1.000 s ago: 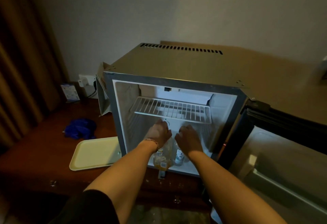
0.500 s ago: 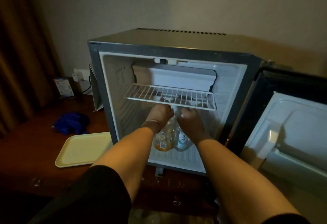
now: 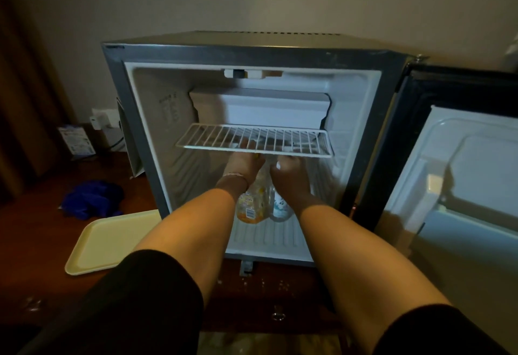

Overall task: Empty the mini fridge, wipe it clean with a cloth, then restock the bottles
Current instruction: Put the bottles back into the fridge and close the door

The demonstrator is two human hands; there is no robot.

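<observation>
Lowest in the frame, two bare forearms ran up from dark sleeves into the open mini fridge point(image 3: 253, 54) at the centre. To the lower left, a pale tray point(image 3: 106, 245) lay on the wooden surface point(image 3: 33, 231), and just beyond it a crumpled blue cloth point(image 3: 91, 199). At the right edge the fridge door point(image 3: 462, 175) stood swung wide.

Inside, on the ribbed floor of the fridge, two bottles stood touching: an orange juice bottle point(image 3: 251, 206) on the left and a clear bottle with a pale label point(image 3: 280, 206) on the right. The left hand point(image 3: 242, 165) sat over the top of the juice bottle, fingers curled down round its neck as far as could be seen. The right hand point(image 3: 288, 172) was cupped over the top of the clear bottle; its fingers were hidden, so I could not tell whether it gripped. Directly above both hands was the white wire shelf point(image 3: 255, 140), and behind it the white box at the back.

This looked like the emptying step, barely started. To do it well, each bottle likely needed a firm hold at the neck, a small lift, then a straight pull toward the front, knuckles kept low under the shelf. The tray seemed the natural place to set them, upright and apart from the cloth.
</observation>
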